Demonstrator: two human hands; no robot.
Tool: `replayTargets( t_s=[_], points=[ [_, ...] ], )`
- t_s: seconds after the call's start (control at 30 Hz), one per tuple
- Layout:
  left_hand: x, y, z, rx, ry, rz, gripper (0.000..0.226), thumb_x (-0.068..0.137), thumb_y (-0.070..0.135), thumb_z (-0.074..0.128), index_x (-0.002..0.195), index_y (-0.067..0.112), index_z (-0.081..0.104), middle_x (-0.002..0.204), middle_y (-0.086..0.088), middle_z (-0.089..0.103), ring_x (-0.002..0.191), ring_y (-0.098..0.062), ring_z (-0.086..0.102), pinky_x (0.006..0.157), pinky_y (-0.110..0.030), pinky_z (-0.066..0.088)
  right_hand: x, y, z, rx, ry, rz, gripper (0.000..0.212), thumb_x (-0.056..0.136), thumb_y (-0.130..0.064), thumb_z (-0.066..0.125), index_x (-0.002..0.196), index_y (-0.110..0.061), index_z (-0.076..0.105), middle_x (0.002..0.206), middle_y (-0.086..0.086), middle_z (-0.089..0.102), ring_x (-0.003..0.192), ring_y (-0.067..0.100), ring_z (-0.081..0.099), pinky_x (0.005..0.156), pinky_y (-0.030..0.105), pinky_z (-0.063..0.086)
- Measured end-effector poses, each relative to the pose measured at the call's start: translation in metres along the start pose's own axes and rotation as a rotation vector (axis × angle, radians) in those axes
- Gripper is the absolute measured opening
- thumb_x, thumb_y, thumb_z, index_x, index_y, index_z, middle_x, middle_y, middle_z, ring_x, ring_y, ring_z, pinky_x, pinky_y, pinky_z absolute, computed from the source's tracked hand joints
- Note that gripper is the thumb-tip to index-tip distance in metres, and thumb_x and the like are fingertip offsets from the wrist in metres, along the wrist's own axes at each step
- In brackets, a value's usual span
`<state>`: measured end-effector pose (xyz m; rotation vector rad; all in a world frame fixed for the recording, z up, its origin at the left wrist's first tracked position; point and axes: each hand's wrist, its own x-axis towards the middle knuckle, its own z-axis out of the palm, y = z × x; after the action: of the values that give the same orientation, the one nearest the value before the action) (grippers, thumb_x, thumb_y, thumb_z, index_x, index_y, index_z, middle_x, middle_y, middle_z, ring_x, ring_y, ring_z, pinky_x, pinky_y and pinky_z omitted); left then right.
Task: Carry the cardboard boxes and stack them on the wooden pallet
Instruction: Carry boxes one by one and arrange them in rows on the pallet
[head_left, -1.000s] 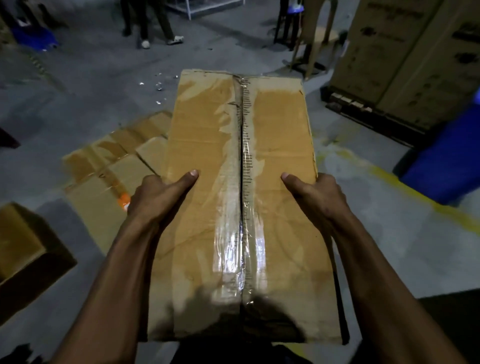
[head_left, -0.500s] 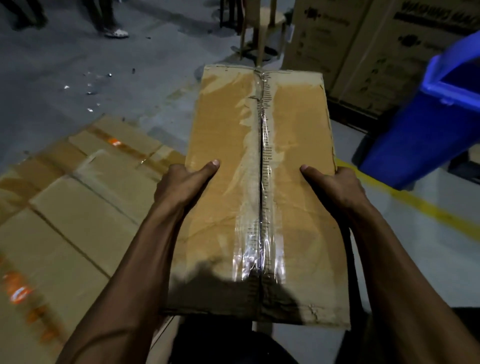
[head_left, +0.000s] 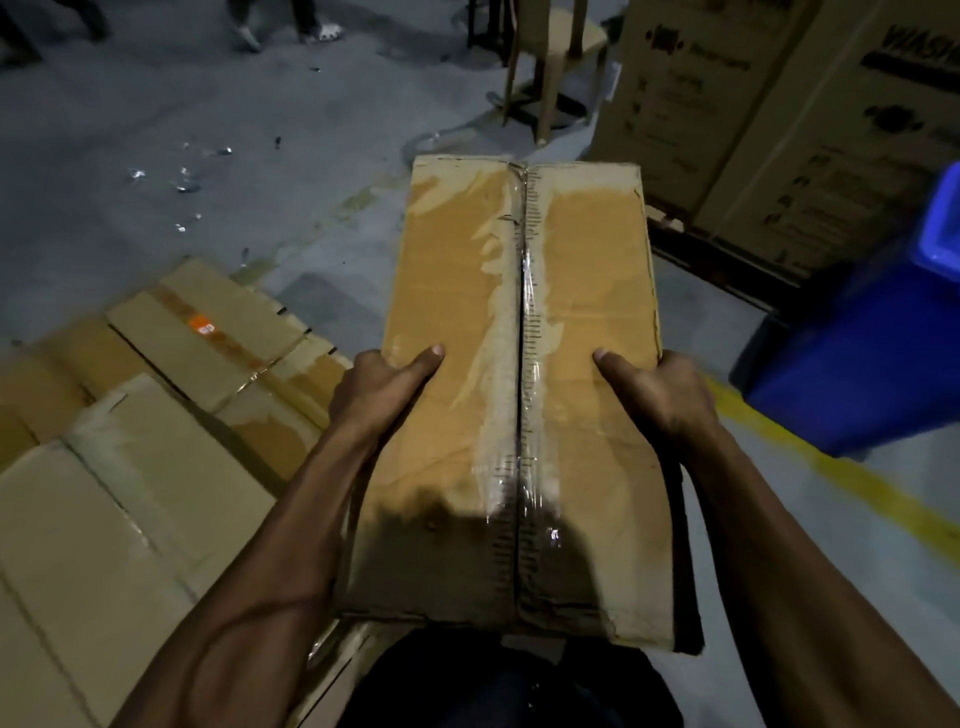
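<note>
Since the last frame the view has swung left: blue bin (head_left: 852, 364) slid toward the right edge, more of the floor boxes (head_left: 156, 441) showing lower left. Carried box (head_left: 519, 389) held chest-high, lengthwise, taped seam up. Left hand (head_left: 379, 389) and right hand (head_left: 660, 395) each grip a long edge, thumbs on top; fingers hidden beneath. Judgement: mid-carry, nothing placed yet. Pallet only hinted under the printed cartons (head_left: 779, 130); the drop spot is not identifiable. Box underside and contents unseen.

Tan box (head_left: 571, 322), blue bin (head_left: 857, 374), yellow floor line (head_left: 841, 467)
</note>
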<state>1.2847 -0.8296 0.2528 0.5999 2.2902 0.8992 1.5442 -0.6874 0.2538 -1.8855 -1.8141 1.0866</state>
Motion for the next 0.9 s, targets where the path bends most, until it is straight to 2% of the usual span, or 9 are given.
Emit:
replayTargets(
  t_s=[0.1,0.17,0.3,0.47,0.57,0.63,0.77,0.83,0.9],
  points=[
    [0.021,0.008,0.022,-0.05,0.03,-0.035,0.104,0.036,0.102,0.057,0.111,0.03,0.068,0.102,0.005,0.074,0.092,-0.027,0.07,0.088,-0.048,0.057,0.053,-0.007,0.0,-0.013,-0.077,-0.037,0.09,0.055,-0.088,0.057,0.112,-0.019,0.067,0.111,0.006,0.07,0.1,0.033,0.064,0.089,0.049,0.054],
    [0.026,0.018,0.035,-0.057,0.074,-0.036,0.094,0.046,0.096,0.064,0.117,0.034,0.06,0.108,0.008,0.072,0.095,-0.025,0.069,0.088,-0.047,0.057,0.086,-0.013,0.0,-0.014,-0.134,-0.072,0.091,0.054,-0.087,0.059,0.112,-0.018,0.067,0.112,0.005,0.07,0.102,0.033,0.064,0.092,0.049,0.053],
    [0.029,0.039,0.064,-0.115,0.177,-0.108,0.083,0.07,0.071,0.075,0.135,0.028,0.046,0.116,0.007,0.062,0.106,-0.025,0.062,0.094,-0.044,0.053,0.146,-0.031,-0.002,-0.071,-0.259,-0.164,0.098,0.052,-0.089,0.057,0.118,-0.017,0.066,0.116,0.008,0.069,0.106,0.036,0.063,0.095,0.05,0.052],
    [0.025,0.042,0.079,-0.234,0.315,-0.226,0.094,0.06,0.074,0.073,0.137,0.031,0.042,0.115,0.009,0.06,0.109,-0.024,0.062,0.097,-0.046,0.052,0.187,-0.062,0.009,-0.149,-0.387,-0.283,0.087,0.061,-0.084,0.062,0.115,-0.015,0.066,0.114,0.012,0.069,0.103,0.037,0.063,0.091,0.048,0.053],
    [0.021,0.04,0.076,-0.218,0.403,-0.272,0.079,0.077,0.062,0.074,0.141,0.028,0.041,0.114,0.009,0.057,0.101,-0.018,0.057,0.086,-0.031,0.045,0.198,-0.081,0.028,-0.174,-0.496,-0.319,0.092,0.056,-0.088,0.06,0.114,-0.016,0.066,0.114,0.01,0.069,0.103,0.036,0.064,0.092,0.05,0.053],
    [0.019,0.036,0.071,-0.197,0.451,-0.311,0.074,0.085,0.054,0.072,0.143,0.024,0.038,0.116,0.006,0.056,0.098,-0.017,0.053,0.079,-0.028,0.038,0.199,-0.092,0.043,-0.195,-0.551,-0.364,0.09,0.055,-0.088,0.058,0.113,-0.018,0.067,0.113,0.008,0.07,0.101,0.035,0.064,0.092,0.05,0.053],
    [0.019,0.007,0.058,-0.133,0.485,-0.44,0.091,0.077,0.072,0.065,0.145,0.02,0.033,0.134,-0.006,0.058,0.117,-0.034,0.059,0.099,-0.047,0.048,0.196,-0.111,0.087,-0.27,-0.615,-0.413,0.092,0.055,-0.089,0.056,0.114,-0.02,0.066,0.114,0.008,0.069,0.103,0.036,0.063,0.092,0.047,0.052],
    [0.021,-0.009,0.052,-0.141,0.487,-0.482,0.097,0.071,0.078,0.062,0.144,0.021,0.033,0.136,-0.007,0.058,0.118,-0.035,0.058,0.101,-0.051,0.047,0.193,-0.117,0.11,-0.306,-0.635,-0.433,0.08,0.065,-0.083,0.061,0.114,-0.02,0.065,0.116,0.009,0.068,0.105,0.036,0.062,0.093,0.045,0.051],
    [0.028,-0.027,0.045,-0.146,0.494,-0.51,0.091,0.074,0.077,0.063,0.141,0.023,0.034,0.135,-0.006,0.058,0.117,-0.035,0.059,0.1,-0.052,0.048,0.19,-0.123,0.133,-0.318,-0.667,-0.44,0.075,0.072,-0.077,0.064,0.118,-0.019,0.064,0.12,0.011,0.067,0.109,0.037,0.061,0.094,0.044,0.05]
  ],
)
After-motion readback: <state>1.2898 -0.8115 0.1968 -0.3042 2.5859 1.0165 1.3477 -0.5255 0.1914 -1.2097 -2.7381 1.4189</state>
